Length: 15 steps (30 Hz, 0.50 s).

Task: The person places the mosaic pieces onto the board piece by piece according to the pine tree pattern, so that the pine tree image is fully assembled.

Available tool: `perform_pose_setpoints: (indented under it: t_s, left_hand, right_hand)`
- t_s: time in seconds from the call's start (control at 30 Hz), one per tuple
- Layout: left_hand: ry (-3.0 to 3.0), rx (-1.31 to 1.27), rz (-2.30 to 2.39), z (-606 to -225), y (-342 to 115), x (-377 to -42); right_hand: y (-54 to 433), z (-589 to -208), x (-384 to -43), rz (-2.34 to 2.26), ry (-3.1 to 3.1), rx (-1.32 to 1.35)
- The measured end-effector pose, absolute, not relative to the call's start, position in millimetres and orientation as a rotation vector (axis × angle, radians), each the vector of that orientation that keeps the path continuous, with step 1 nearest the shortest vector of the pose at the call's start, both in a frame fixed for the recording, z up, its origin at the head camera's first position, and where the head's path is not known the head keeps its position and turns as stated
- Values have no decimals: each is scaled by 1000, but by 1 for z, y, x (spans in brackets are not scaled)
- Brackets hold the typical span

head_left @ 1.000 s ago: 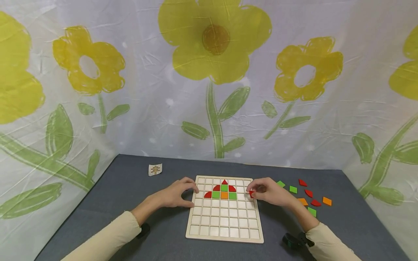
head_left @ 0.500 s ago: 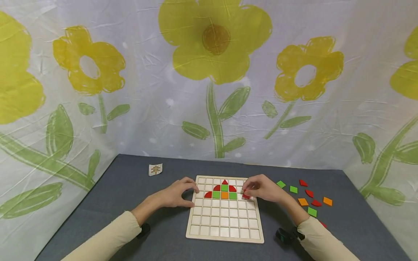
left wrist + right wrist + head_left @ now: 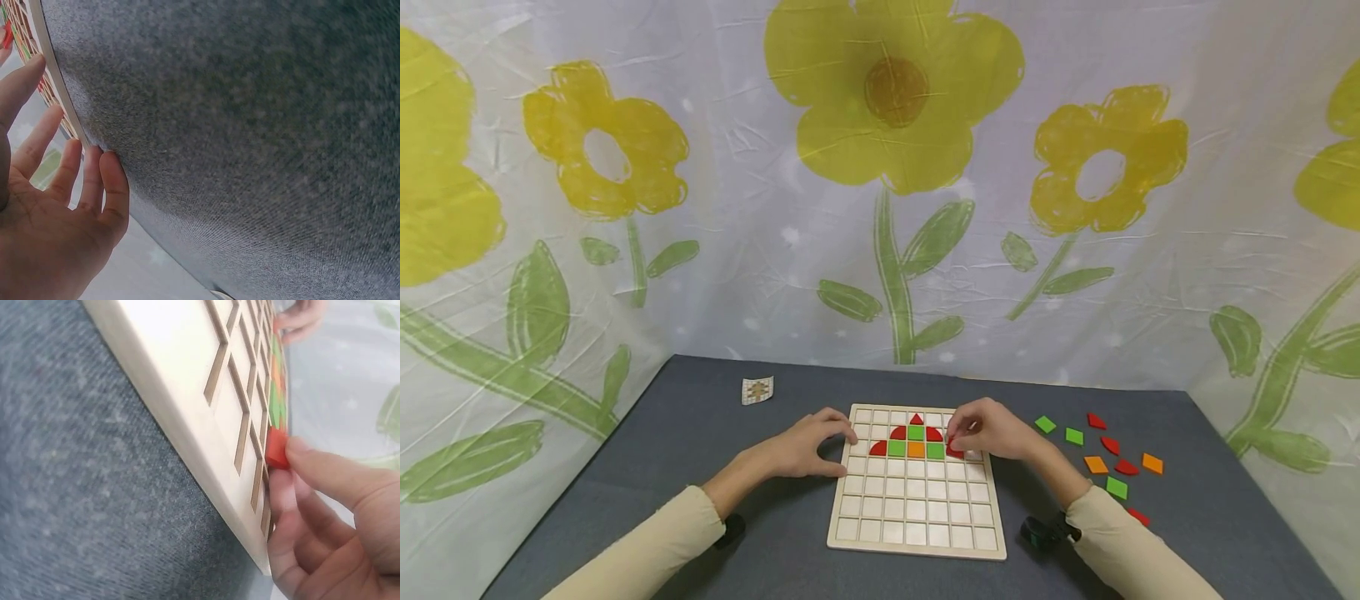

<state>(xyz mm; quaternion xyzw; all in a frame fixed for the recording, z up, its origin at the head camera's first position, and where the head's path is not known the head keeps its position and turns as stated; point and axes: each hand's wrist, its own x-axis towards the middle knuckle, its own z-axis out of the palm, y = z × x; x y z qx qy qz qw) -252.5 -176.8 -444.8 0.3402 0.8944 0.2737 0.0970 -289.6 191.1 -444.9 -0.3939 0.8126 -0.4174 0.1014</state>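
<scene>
A pale wooden grid board (image 3: 904, 507) lies on the dark table, with red, green and orange tiles set in its upper rows. My right hand (image 3: 988, 429) pinches a red tile (image 3: 277, 449) between thumb and fingers, over the cell just right of a green tile (image 3: 935, 451). In the head view the fingers cover part of that red tile. At the board's left edge my left hand (image 3: 808, 443) rests, fingers spread and relaxed. The left wrist view shows its fingertips (image 3: 110, 164) along the board's rim.
Right of the board several loose tiles lie scattered, among them a green tile (image 3: 1117, 487), an orange tile (image 3: 1152, 463) and a red tile (image 3: 1096, 421). A small patterned card (image 3: 757, 390) lies at the back left. Behind the table hangs a flower-printed cloth (image 3: 737, 208).
My right hand has carried the red tile leftward from the board's right edge to beside the green tile in the same row. The left hand has stayed in place.
</scene>
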Motion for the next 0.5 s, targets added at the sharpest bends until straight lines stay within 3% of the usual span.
perform_pose_setpoints:
  t_s: [0.5]
  left_hand:
    - [2657,997,807,-444,-176,-251]
  right_hand:
    - [185,-444,-283,-1175,2431,-1145]
